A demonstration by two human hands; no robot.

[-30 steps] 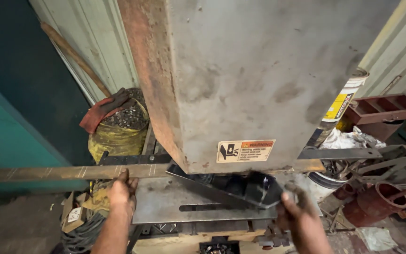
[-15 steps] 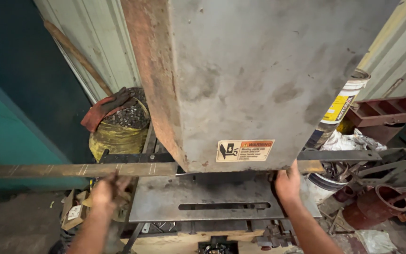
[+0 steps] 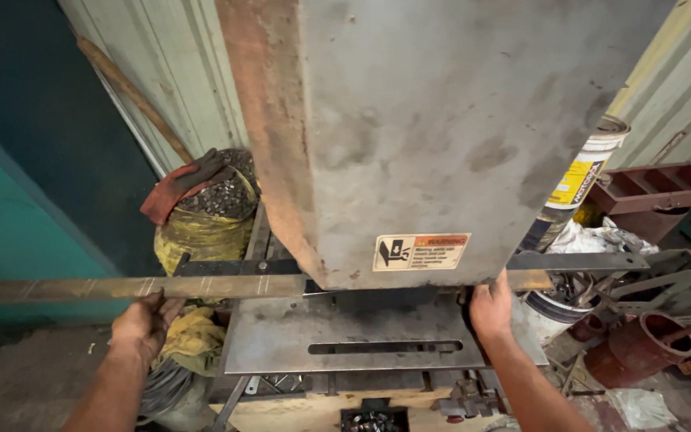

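Note:
A long rusty flat steel bar with chalk marks runs across the view and passes under the big grey machine head. My left hand grips the bar from below, left of the machine. My right hand holds the bar's short end where it sticks out on the right. Below lies the slotted steel work table.
A yellow sack of metal slugs with a red glove on top stands behind the bar. A white bucket, a red steel frame and red cast parts crowd the right. A teal wall is at the left.
My right hand has let go of a dark tool on the table and moved up to the bar's right end. The tool is gone from the table. My left hand shifted slightly left along the bar.

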